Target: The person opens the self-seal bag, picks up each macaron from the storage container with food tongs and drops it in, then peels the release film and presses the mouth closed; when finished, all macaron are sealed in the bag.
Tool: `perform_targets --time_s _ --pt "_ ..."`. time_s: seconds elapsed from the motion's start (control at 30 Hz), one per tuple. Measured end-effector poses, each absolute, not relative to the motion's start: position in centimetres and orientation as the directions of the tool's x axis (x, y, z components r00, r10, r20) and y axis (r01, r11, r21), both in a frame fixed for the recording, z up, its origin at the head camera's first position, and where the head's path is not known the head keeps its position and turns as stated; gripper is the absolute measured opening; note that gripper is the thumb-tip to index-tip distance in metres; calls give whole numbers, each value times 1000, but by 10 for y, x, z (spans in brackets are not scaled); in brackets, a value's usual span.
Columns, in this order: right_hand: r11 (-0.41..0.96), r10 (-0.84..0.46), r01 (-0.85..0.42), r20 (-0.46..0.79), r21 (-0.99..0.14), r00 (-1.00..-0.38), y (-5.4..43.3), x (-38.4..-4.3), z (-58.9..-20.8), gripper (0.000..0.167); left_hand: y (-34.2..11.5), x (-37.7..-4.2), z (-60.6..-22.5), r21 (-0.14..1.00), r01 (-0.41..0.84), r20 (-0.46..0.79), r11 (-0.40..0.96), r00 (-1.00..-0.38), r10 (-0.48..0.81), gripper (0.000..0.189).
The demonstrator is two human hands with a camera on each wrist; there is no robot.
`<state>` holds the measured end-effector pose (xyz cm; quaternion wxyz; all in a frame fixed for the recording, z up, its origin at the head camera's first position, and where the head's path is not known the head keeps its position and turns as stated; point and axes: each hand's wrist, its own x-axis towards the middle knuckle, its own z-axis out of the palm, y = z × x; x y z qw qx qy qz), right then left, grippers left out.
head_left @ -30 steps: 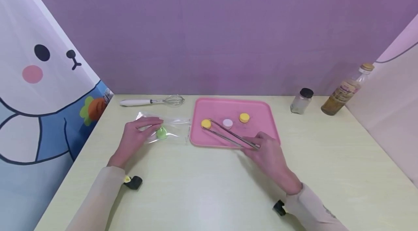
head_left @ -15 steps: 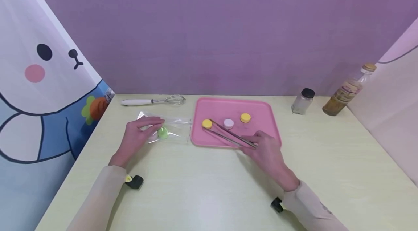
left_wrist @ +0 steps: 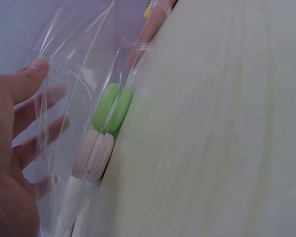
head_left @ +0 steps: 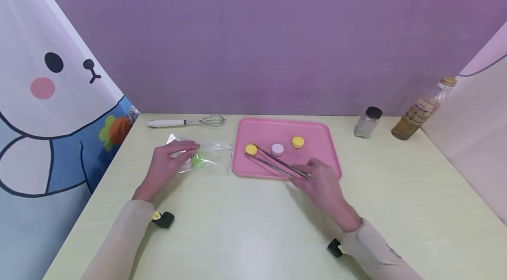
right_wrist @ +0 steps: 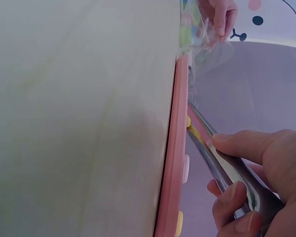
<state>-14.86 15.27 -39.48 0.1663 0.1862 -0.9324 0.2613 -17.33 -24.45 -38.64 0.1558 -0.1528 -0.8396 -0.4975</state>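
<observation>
My left hand [head_left: 170, 159] pinches the upper film of a clear plastic bag [head_left: 217, 153], lifting it into a peak. Inside the bag lie a green macaron [left_wrist: 111, 109] and a pale pink macaron [left_wrist: 93, 157], end to end; the hand hides the pink one in the head view. My right hand [head_left: 322, 183] grips metal tongs [head_left: 277, 163], thumb on one arm and fingers curled round the other. The tongs' tips straddle a yellow macaron [head_left: 251, 149] at the left side of the pink tray [head_left: 253, 128].
A lilac macaron [head_left: 277, 149] and a second yellow macaron [head_left: 298, 142] sit farther right on the tray. Behind the bag lies a whisk [head_left: 186, 122]. A black-lidded jar [head_left: 367, 123] and a corked bottle [head_left: 420, 110] stand at the back right of the table [head_left: 237, 227].
My right hand has shifted slightly left, and the tongs' tips sit a little closer about the yellow macaron. The left hand keeps its place on the bag. The head view shifted slightly.
</observation>
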Motion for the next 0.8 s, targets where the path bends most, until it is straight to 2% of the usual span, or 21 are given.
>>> perform_targets --time_s 0.33,0.53,0.8 --pt "736 -269 -434 362 -521 -892 140 -138 -389 36 -244 -171 -384 778 431 431 457 -896 111 19" --pt "711 -295 -454 358 -537 -886 124 -135 -386 36 -243 -170 -382 779 421 420 465 -901 112 18" --pt "703 -301 -452 346 -549 -889 101 -140 -386 35 -253 -185 -404 776 415 418 475 -902 107 19"
